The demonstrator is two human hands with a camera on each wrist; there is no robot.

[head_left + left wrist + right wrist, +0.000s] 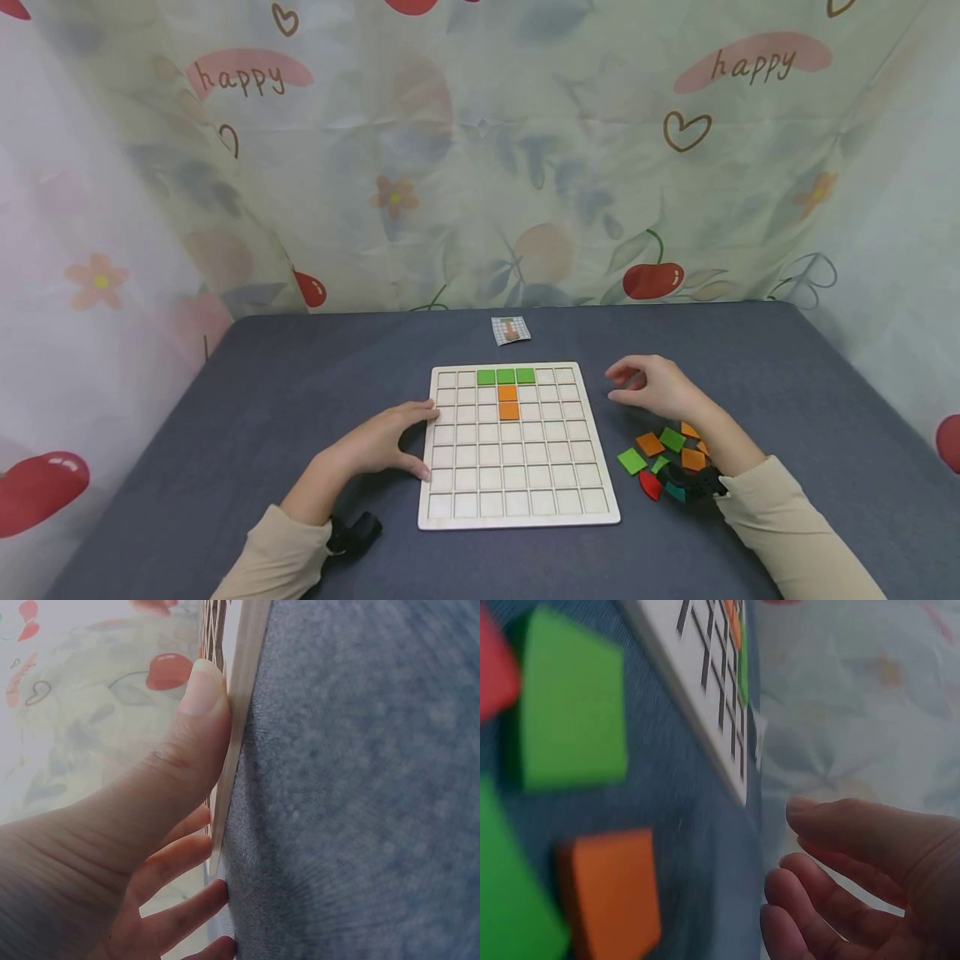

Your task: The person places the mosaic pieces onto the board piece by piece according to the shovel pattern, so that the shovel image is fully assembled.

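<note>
A white gridded board [480, 458] lies flat on the table. Three green tiles [506, 377] sit side by side in its top row, and two orange tiles [508, 402] run down below the middle one. At the board's left edge my left hand [382, 439] rests, thumb [202, 701] and fingers spread and touching the rim. Beyond the board's right side, my right hand [652, 386] hovers with loosely bent fingers and nothing visible in them. Under that wrist lies a loose pile with green tiles [632, 460], orange tiles [649, 444] and a red piece [650, 485].
A small printed card [511, 331] lies behind the board. A teal piece [675, 492] is partly covered by the black right wrist camera [693, 482]. The dark table [337, 358] ends at a patterned curtain [480, 167].
</note>
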